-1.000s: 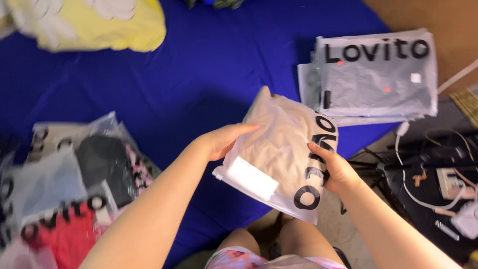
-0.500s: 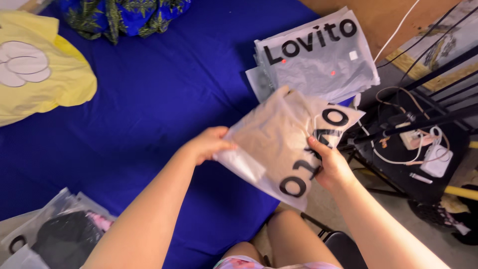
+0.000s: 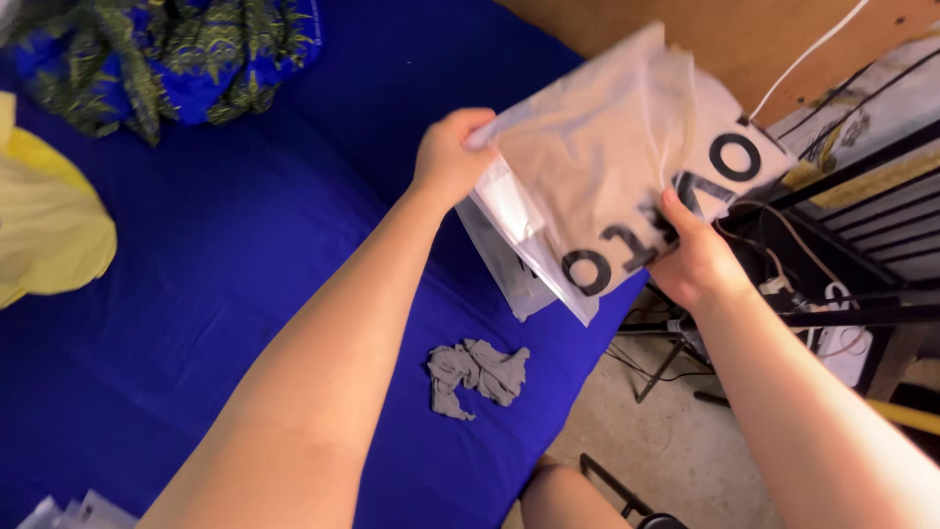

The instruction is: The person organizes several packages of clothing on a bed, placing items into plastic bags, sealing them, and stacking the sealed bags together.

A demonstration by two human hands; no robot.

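A frosted bag (image 3: 607, 167) holds beige cloth, above a deep blue sheet (image 3: 245, 245) and a grey rag (image 3: 477, 374).

Looks like a home bedroom used for packing clothes. Blue bedsheet (image 3: 245, 245) spread over a mattress, with a yellow garment (image 3: 44, 230) and a blue-green patterned cloth (image 3: 166, 54) lying on it, plus a small crumpled grey fabric piece (image 3: 477, 374). Frosted plastic garment bag (image 3: 607, 167) with a folded beige garment inside. Beside the bed, a black metal rack (image 3: 842, 245) tangled with white cables (image 3: 803, 59), on a bare concrete floor (image 3: 676, 451).
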